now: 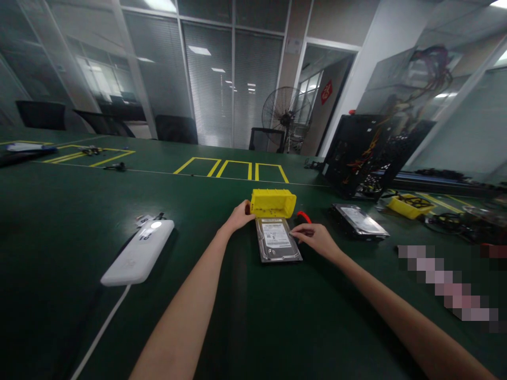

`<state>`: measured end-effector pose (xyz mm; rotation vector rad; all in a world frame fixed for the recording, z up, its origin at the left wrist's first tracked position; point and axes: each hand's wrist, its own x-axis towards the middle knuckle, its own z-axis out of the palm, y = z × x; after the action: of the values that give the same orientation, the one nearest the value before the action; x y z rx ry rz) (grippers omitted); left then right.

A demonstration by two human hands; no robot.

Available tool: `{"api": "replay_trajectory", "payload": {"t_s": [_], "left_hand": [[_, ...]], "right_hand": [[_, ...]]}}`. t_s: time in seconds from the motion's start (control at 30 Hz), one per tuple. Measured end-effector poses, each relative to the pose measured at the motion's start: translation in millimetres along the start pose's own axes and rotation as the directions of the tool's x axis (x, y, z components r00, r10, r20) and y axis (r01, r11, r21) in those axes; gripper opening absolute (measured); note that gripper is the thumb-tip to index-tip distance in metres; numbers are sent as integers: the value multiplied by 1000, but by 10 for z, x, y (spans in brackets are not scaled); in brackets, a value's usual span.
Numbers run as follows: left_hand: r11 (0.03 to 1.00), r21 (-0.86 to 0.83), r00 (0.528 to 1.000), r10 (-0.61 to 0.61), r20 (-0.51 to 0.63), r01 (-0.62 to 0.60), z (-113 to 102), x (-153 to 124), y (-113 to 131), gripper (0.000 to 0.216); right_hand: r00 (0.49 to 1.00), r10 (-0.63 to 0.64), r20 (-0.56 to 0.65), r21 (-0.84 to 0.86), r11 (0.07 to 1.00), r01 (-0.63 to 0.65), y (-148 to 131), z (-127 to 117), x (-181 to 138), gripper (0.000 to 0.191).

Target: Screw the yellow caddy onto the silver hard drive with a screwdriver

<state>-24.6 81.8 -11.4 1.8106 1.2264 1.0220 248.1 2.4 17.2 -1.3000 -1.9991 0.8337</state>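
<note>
A silver hard drive (277, 239) with a white label lies flat on the green table (59, 221), just in front of a yellow plastic bin (273, 203). My left hand (238, 216) is curled against the bin's left side, fingers closed on its edge. My right hand (315, 237) rests at the drive's right edge, its fingers pinched together on something thin and dark that I cannot make out. A red-handled tool (304, 215) lies just behind my right hand.
A white power bank (138, 252) with a cable lies at the left. A second hard drive (358, 220) sits at the right, behind it a black computer case (368, 153) with loose wires and another yellow tray (407, 205). A fan (285, 113) stands behind the table.
</note>
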Motion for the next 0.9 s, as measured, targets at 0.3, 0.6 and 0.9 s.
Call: {"api": "replay_trajectory", "payload": {"t_s": [0.3, 0.6, 0.9], "left_hand": [[1000, -1, 1000, 6, -3, -6, -8, 1, 6, 26], [999, 14, 999, 37, -22, -37, 16, 62, -90, 24], [1000, 16, 1000, -17, 1, 17, -10, -17, 52, 26]], "right_hand": [[999, 32, -18, 27, 999, -32, -30, 2, -77, 27], [996, 6, 88, 15, 1000, -7, -64, -81, -107, 31], [997, -6, 82, 52, 999, 2, -69, -74, -109, 29]]}}
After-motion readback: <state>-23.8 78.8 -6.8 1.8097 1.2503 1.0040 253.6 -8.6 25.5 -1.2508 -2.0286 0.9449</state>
